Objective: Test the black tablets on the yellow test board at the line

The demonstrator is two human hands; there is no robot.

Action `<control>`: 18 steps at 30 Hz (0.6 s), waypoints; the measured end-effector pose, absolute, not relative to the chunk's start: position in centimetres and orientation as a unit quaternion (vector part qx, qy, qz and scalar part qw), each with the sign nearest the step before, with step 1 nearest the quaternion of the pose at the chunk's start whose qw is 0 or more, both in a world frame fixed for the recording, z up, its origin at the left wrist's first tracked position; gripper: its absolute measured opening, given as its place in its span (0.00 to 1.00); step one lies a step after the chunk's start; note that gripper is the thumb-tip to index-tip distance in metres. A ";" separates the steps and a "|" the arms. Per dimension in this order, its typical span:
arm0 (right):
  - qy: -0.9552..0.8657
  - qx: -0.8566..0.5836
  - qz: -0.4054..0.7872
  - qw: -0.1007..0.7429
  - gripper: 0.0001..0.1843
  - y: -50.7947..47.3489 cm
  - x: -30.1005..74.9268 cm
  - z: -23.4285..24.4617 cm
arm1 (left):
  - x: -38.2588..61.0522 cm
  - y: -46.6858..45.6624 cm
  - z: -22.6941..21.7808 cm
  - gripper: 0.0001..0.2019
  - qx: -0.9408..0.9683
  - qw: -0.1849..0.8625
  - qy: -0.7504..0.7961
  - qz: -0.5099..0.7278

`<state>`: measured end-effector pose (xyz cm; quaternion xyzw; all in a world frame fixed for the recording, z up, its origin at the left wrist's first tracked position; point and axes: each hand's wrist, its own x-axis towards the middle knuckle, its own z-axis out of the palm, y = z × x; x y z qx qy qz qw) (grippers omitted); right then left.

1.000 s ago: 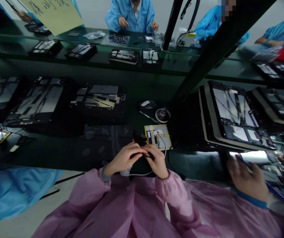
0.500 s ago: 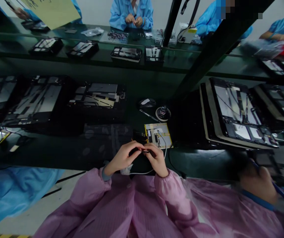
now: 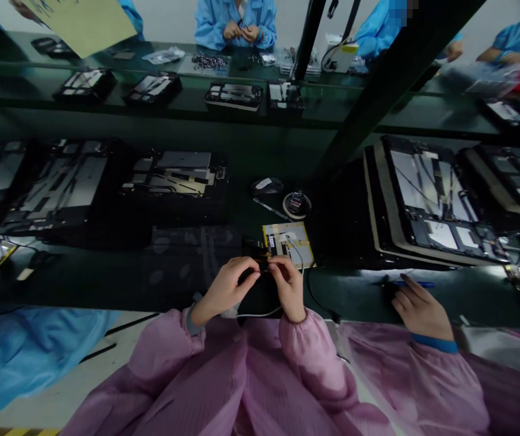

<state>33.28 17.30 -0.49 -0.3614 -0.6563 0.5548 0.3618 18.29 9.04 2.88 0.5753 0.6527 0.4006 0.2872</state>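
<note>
My left hand [image 3: 224,287] and my right hand [image 3: 286,284] meet at the near edge of the green table, fingertips pinched together on a small dark part [image 3: 262,264] that I cannot make out clearly. A white cable [image 3: 260,315] loops under my wrists. Just beyond my fingers lies a small yellow-taped circuit board [image 3: 288,243] with a white wire on it. Both my sleeves are pink.
Opened tablet backs [image 3: 175,175] lie in a row on the left; a larger one [image 3: 427,203] sits on the right. A tape roll [image 3: 296,204] and tweezers [image 3: 269,209] lie behind the board. A neighbour's hand [image 3: 418,309] rests by a blue pen [image 3: 411,283]. People in blue work at the far bench.
My fingertips have drawn closer together and lifted slightly toward the board. The neighbour's hand on the right has moved left and come down onto the table.
</note>
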 end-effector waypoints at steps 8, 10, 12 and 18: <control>-0.610 -0.420 0.544 0.395 0.10 17.6 33.9 -0.6 | 19.0 8.7 3.4 0.08 0.647 0.229 0.629 0.364; -0.588 -0.439 0.532 0.422 0.09 17.6 34.3 -0.8 | 19.0 8.7 3.5 0.08 0.660 0.240 0.606 0.374; -0.572 -0.437 0.534 0.444 0.08 17.8 34.8 -0.9 | 19.0 8.9 3.7 0.08 0.668 0.253 0.586 0.383; -0.593 -0.361 0.614 0.376 0.08 18.7 36.3 -0.1 | 18.9 10.1 4.9 0.09 0.655 0.278 0.579 0.398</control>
